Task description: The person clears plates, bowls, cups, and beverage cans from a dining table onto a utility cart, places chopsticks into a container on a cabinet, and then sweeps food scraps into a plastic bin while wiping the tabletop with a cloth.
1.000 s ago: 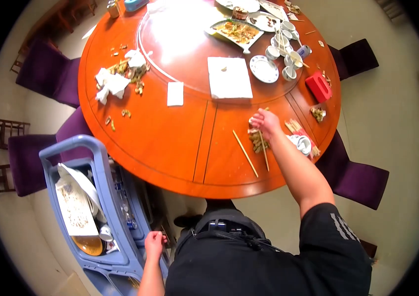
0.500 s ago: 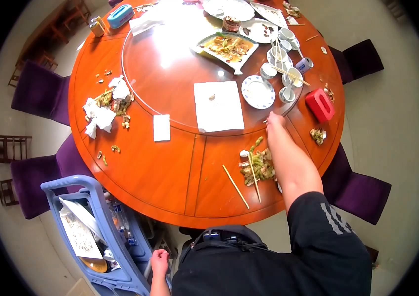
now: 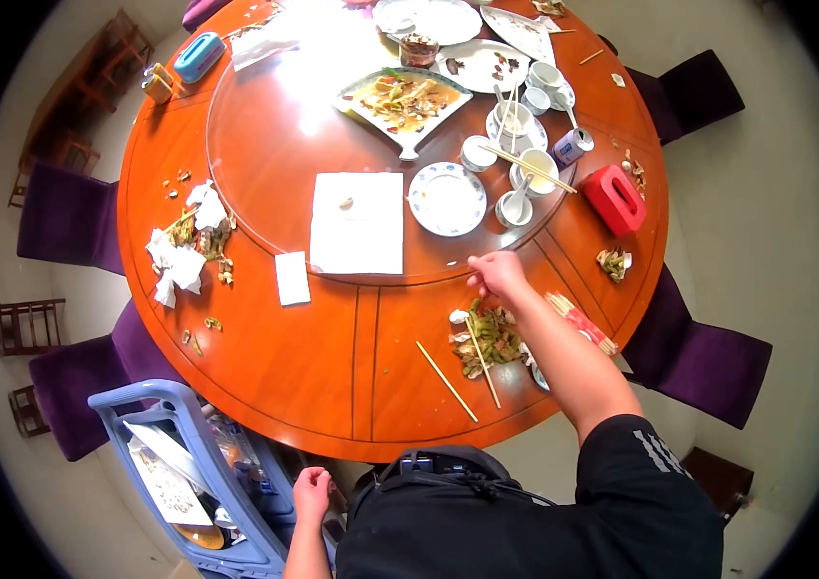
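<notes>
My right hand [image 3: 496,274] hangs over the front edge of the glass turntable [image 3: 265,207], fingers curled; whether it holds anything is too small to tell. A small white scrap [image 3: 452,263] lies just left of its fingertips. Below the hand is a pile of green pods [image 3: 491,340] with one chopstick across it, and another chopstick [image 3: 446,381] lies to the left. A patterned plate [image 3: 447,199] and white paper sheets [image 3: 356,232] rest on the turntable. My left hand [image 3: 312,490] is low beside the blue cart [image 3: 163,391], fingers curled, touching nothing visible.
Stacked bowls and cups [image 3: 534,172], a can [image 3: 572,147] and a red tissue box [image 3: 615,200] stand at the right. A fish-shaped plate [image 3: 409,101] holds food. Crumpled tissues [image 3: 176,265] lie left. Purple chairs [image 3: 709,362] surround the table.
My right hand went from beside the pod pile to the turntable edge, then slightly back and left. The camera view has shifted. The turntable items appear farther left and nearer.
</notes>
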{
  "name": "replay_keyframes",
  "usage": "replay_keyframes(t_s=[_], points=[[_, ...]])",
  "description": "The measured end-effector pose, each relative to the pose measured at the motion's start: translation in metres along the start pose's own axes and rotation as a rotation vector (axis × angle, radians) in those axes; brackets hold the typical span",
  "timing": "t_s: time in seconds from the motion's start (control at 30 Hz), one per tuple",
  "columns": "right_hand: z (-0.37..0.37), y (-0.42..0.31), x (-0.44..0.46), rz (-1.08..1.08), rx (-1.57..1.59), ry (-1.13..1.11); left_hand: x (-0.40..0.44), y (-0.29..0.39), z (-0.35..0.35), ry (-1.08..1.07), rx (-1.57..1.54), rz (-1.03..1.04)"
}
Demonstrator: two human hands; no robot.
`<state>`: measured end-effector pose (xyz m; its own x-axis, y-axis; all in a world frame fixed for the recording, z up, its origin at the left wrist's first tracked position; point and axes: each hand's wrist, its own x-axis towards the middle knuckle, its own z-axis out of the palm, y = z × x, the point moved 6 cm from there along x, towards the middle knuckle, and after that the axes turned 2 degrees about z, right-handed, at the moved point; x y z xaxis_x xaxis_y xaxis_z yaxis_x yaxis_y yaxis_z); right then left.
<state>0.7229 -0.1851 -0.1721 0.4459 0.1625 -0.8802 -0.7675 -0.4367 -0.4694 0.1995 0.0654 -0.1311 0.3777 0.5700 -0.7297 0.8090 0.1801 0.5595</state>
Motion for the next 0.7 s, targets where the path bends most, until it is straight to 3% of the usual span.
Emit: replay_keyframes(t_s=[0.07,0.13,0.2,0.23,0.3,0.4,0.43,0.53,0.57,0.6,0.7], points=[[-0.035,-0.047,-0.034,-0.793,-0.443,0.556,0.001,0.008,-0.003,0.018,0.080,0.036],[-0.065,-0.089,-0.081,-1.209,-0.663,1.139,0.004,0.013,-0.005,0.017,0.112,0.031],[-0.097,-0.103,-0.073,-1.054,-0.743,1.407,0.005,0.015,-0.003,0.014,0.138,0.021],[-0.114,-0.108,-0.065,-1.051,-0.742,1.404,0.006,0.017,-0.001,0.009,0.150,0.022],[-0.127,-0.109,-0.025,-0.688,-1.121,1.014,0.005,0.025,0.004,0.002,0.167,0.015],[-0.116,-0.076,-0.032,-0.807,-0.944,0.856,0.011,0.043,0.012,0.020,0.268,0.121],[-0.104,-0.055,-0.042,-1.022,-0.851,0.799,0.012,0.048,0.016,0.003,0.245,0.114],[-0.041,0.015,-0.097,-1.000,-0.657,0.434,0.020,0.078,0.034,-0.037,0.216,0.115],[-0.027,0.055,-0.098,-0.942,-0.713,0.389,0.026,0.086,0.041,-0.067,0.224,0.160],[-0.014,0.081,-0.110,-0.624,-0.725,0.316,0.036,0.095,0.048,-0.072,0.225,0.158],[-0.013,0.154,-0.126,-0.535,-0.720,0.267,0.063,0.143,0.086,-0.221,0.002,0.192]])
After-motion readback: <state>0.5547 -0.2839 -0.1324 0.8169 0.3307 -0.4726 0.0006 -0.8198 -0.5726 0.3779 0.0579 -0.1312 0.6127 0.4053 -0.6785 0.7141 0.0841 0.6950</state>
